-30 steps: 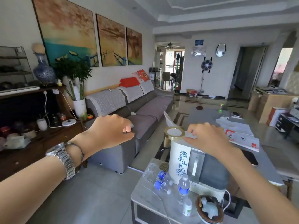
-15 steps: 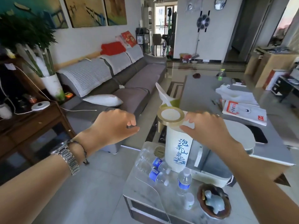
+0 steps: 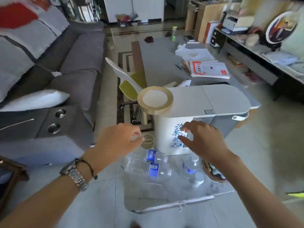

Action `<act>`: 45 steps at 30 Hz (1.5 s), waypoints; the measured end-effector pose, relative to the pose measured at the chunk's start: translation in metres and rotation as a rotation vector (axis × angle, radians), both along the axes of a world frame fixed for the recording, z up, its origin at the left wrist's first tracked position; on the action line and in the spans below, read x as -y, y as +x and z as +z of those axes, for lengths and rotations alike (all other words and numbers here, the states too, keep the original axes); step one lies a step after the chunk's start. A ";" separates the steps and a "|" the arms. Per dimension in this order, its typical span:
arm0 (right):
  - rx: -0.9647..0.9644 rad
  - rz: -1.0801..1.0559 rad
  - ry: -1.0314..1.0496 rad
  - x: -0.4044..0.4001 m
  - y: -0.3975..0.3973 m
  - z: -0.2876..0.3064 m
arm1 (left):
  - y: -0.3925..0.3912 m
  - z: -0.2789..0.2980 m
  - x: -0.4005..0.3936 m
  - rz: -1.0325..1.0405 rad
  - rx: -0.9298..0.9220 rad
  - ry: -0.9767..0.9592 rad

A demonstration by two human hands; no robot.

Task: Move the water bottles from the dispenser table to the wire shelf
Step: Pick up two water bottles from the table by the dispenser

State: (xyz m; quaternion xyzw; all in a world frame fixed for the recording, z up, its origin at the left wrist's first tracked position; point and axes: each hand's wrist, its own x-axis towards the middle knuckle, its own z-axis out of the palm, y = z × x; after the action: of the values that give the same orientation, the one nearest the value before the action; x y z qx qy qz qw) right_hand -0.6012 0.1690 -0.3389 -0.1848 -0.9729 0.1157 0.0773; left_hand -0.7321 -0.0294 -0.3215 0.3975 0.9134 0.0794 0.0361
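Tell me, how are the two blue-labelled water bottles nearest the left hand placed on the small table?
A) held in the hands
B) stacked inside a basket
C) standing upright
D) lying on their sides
D: both water bottles lie flat on the table, beside the dispenser, under the empty left hand.

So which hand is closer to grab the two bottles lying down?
Probably the left hand. It hovers just above the two lying bottles, empty. The right hand is nearer the upright bottle beside the dispenser.
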 end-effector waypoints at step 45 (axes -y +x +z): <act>0.039 -0.505 -0.721 0.057 -0.025 -0.325 | -0.039 -0.334 0.054 -0.121 0.243 0.197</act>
State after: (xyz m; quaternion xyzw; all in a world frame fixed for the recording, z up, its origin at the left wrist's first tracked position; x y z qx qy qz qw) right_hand -0.6261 0.1121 -0.6642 -0.4342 -0.7958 0.4219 0.0153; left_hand -0.7711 -0.0830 -0.6551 0.4409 0.8645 0.2138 0.1119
